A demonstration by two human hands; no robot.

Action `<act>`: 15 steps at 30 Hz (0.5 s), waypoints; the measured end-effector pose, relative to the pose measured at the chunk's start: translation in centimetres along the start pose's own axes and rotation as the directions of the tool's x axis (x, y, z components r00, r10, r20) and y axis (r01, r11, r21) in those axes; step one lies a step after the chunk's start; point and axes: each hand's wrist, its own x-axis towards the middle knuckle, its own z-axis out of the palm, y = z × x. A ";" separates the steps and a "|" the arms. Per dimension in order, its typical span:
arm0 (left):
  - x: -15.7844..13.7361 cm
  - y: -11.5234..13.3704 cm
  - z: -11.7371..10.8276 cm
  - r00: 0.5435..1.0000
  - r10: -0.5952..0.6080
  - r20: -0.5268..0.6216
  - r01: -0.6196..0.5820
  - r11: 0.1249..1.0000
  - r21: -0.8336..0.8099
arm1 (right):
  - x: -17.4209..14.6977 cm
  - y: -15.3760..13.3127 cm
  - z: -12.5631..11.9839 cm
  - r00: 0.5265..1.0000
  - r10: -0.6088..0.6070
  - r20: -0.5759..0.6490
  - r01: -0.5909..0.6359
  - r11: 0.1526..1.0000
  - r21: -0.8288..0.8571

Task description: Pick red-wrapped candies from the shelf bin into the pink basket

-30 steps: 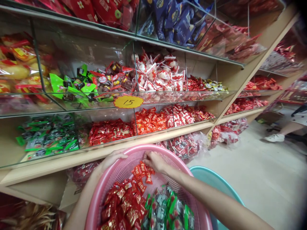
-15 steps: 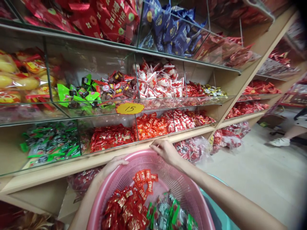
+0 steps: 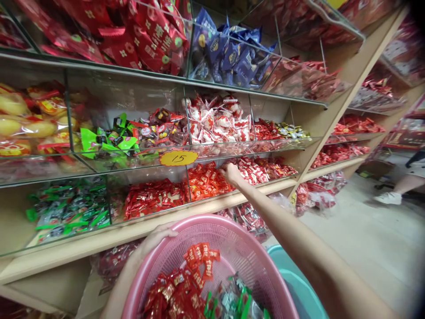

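A pink mesh basket is tilted toward me at the bottom middle, and my left hand grips its left rim. Inside it lie dark red wrapped candies, a few orange-red ones and green-and-clear packets. My right hand reaches over the basket into the lowest shelf, its bent fingers at the right side of a pile of orange-red wrapped candies. Its fingertips are hard to make out against the wrappers. Red-and-white candies lie just right of that hand.
Glass dividers and a yellow price tag marked 15 front the shelves. A wooden shelf edge runs behind the basket. A teal tub stands under my right arm. Bagged candies sit below the shelf. A person's foot shows far right.
My right hand has moved from the basket's far rim forward and up into the orange-red candies. My left hand stays on the rim. The view has shifted slightly.
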 end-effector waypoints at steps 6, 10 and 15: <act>0.2 -0.2 -0.2 0.997 0.048 0.058 -0.046 0.998 -0.032 | 1.8 -0.1 2.2 0.989 0.149 -0.027 -0.139 0.964 0.226; 0.4 -0.3 -0.2 0.997 0.047 0.053 -0.046 0.999 -0.029 | 1.6 -0.2 2.3 0.977 0.209 -0.047 -0.171 0.894 0.414; 0.4 -0.3 -0.1 0.996 0.044 0.081 -0.037 0.996 -0.079 | -0.9 -0.4 0.2 0.974 0.213 -0.074 -0.117 0.759 0.640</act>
